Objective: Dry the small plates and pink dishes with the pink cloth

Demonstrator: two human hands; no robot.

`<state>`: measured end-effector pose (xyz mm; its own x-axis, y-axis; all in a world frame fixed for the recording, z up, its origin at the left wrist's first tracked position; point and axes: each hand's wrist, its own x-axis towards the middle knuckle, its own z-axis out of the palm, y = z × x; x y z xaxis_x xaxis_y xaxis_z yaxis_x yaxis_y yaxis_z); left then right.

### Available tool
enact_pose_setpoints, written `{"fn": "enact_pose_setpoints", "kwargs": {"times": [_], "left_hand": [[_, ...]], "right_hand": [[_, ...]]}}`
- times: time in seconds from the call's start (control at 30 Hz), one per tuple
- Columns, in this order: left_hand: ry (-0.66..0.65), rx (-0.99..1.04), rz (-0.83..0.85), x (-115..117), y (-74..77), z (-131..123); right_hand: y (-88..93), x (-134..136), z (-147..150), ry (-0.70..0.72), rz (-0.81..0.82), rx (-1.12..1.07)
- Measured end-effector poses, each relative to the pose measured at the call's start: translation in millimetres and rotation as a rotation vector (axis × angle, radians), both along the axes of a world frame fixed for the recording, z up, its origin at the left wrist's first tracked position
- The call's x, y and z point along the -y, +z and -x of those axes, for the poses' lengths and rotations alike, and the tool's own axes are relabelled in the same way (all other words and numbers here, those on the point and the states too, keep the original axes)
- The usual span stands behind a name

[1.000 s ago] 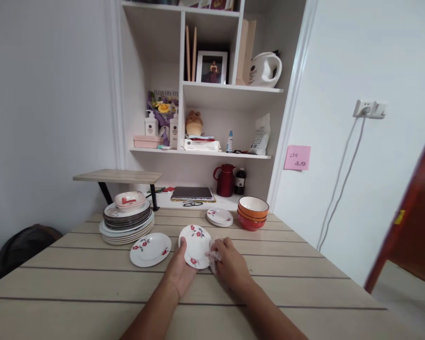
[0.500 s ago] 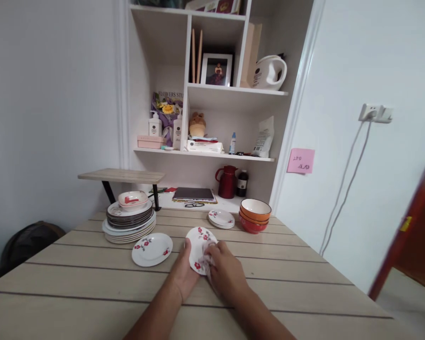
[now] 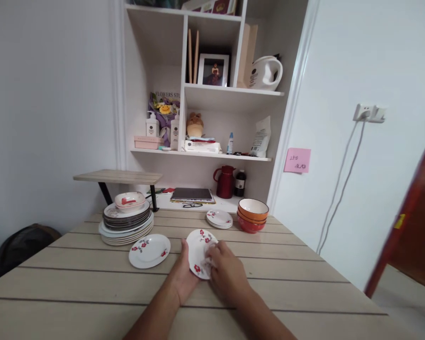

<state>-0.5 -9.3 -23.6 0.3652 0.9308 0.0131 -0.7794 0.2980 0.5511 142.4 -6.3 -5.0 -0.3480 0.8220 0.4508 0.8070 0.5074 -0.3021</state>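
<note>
A small white plate with red flowers [image 3: 195,252] is held up, tilted, above the table. My left hand [image 3: 184,273] grips it at the left and lower edge, thumb along the rim. Pressed to the plate's face, my right hand [image 3: 231,273] has its fingers bunched round a crumpled whitish tissue [image 3: 208,251], partly hidden by the fingers. Left of my hands, a larger flowered plate [image 3: 149,251] lies flat. Beyond them is a short stack of small flowered plates [image 3: 219,218], beside stacked orange and red bowls [image 3: 252,222].
A tall stack of plates [image 3: 127,231], topped by a small dish [image 3: 130,200], stands at the left by a raised wooden shelf [image 3: 118,176]. Along the back are glasses [image 3: 192,205], a dark laptop-like slab [image 3: 191,194], a red jug [image 3: 225,182] and a dark bottle [image 3: 240,183].
The view has shifted slightly, so the surroundings sit a little further left. Both hands keep hold of the plate and tissue, with the plate turned only slightly.
</note>
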Motion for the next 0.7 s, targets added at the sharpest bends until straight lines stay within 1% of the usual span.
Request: {"fn": "enact_pose_setpoints", "kwargs": {"times": [0.07, 0.1, 0.13, 0.17, 0.23, 0.3, 0.33, 0.37, 0.43, 0.5, 0.57, 0.63, 0.7], "left_hand": [[-0.005, -0.025, 0.001, 1.9, 0.5, -0.6], [-0.015, -0.040, 0.003, 3.1, 0.6, -1.6], [-0.027, -0.051, 0.005, 4.0, 0.6, -2.8], [-0.042, -0.058, 0.006, 4.6, 0.3, -4.2], [-0.058, -0.063, 0.007, 4.2, -0.6, -6.4], [-0.059, -0.055, 0.007, 2.0, -1.7, -6.7], [-0.054, -0.043, 0.002, 0.8, -2.1, -6.1], [-0.043, -0.027, -0.008, -0.2, -2.2, -5.2], [-0.012, -0.006, -0.023, -0.7, -1.5, -3.2], [0.009, -0.019, -0.020, 1.4, 0.3, -2.4], [-0.001, -0.043, -0.009, 4.7, 2.4, -3.6], [-0.021, -0.055, 0.001, 7.0, 3.9, -5.7], [-0.032, -0.057, 0.016, 6.9, 4.6, -6.8]], "right_hand": [[1.3, 6.6, 11.3, 0.142, -0.030, 0.014], [3.7, 6.5, 15.6, 0.187, -0.055, -0.005], [6.8, 4.0, 17.7, 0.200, -0.087, -0.035], [10.0, -0.4, 17.1, 0.178, -0.116, -0.071], [13.8, -10.4, 8.9, 0.055, -0.154, -0.130], [12.1, -15.2, -2.3, -0.090, -0.138, -0.128], [9.4, -14.2, -6.2, -0.114, -0.105, -0.097], [6.0, -11.0, -7.6, -0.102, -0.060, -0.060], [-0.2, -1.0, -2.9, 0.022, -0.007, 0.008], [-1.8, 6.5, 7.9, 0.168, -0.007, 0.040], [2.0, 5.6, 16.1, 0.227, -0.053, -0.010], [7.9, -3.3, 15.2, 0.181, -0.117, -0.085], [10.7, -13.1, 5.7, 0.057, -0.147, -0.128]]}}
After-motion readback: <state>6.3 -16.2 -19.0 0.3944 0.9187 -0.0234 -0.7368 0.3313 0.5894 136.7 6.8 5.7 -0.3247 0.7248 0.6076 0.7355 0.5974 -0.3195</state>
